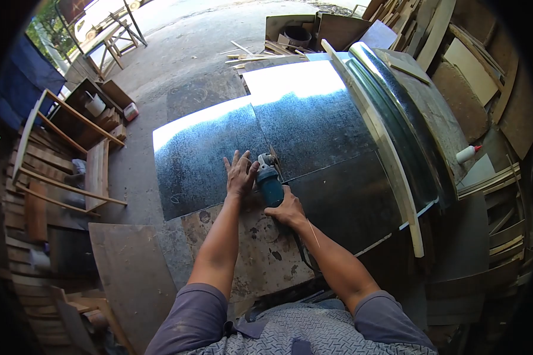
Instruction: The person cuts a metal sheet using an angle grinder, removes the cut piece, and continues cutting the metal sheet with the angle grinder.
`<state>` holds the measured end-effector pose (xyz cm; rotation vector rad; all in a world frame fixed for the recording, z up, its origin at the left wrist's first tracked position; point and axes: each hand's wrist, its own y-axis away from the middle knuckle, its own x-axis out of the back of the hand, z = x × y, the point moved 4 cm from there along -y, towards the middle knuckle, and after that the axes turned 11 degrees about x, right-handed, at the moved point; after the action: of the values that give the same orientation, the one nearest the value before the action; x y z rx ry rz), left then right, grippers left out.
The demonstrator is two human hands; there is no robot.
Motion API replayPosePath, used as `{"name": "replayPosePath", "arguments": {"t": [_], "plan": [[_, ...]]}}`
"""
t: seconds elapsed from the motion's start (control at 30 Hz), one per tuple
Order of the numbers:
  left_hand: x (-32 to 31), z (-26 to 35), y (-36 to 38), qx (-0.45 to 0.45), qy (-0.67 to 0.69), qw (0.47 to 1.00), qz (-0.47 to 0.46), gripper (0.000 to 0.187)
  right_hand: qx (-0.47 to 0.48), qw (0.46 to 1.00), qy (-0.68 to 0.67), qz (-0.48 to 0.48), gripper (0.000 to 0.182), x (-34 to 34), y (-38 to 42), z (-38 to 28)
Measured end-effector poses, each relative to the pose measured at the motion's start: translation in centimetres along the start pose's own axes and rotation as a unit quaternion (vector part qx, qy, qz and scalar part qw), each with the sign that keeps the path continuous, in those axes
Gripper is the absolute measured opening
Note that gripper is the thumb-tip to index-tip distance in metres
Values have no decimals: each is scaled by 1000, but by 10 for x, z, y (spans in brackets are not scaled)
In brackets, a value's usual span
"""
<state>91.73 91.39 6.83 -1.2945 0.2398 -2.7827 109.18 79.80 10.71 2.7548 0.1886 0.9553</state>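
An angle grinder (270, 184) with a teal body and silver head lies over a seam in the shiny sheet metal (207, 151). My right hand (287, 208) is wrapped round the rear of its body. The grinder's disc shows only as a thin edge at the right of the head. Just left of the head, my left hand (241, 174) rests with fingers spread on the sheet, its thumb close to or touching the grinder. A dark cord runs back beneath my right forearm.
A long wooden strip (379, 136) lies across the sheet's right side, beside a rolled sheet (397, 118). A glue bottle (468, 154) lies at right. Wood scraps (491, 65) fill the right edge. At left stands a wooden frame (71, 201). A stained board (249, 254) lies nearest me.
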Motion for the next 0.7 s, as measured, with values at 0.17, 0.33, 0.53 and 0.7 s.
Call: {"name": "replayPosePath", "arguments": {"t": [0.17,0.33,0.53,0.7], "plan": [[-1,0,0,8,20,1000,-9,70,-9,1000,2,-2,97,0,1,-1],[-1,1,0,3,13,1000,-2,71,-4,1000,9,0,94,-1,2,1],[1,2,2,4,15,1000,6,74,10,1000,14,17,91,-2,4,5],[1,3,2,8,17,1000,2,76,5,1000,1,2,89,-1,9,5]]}}
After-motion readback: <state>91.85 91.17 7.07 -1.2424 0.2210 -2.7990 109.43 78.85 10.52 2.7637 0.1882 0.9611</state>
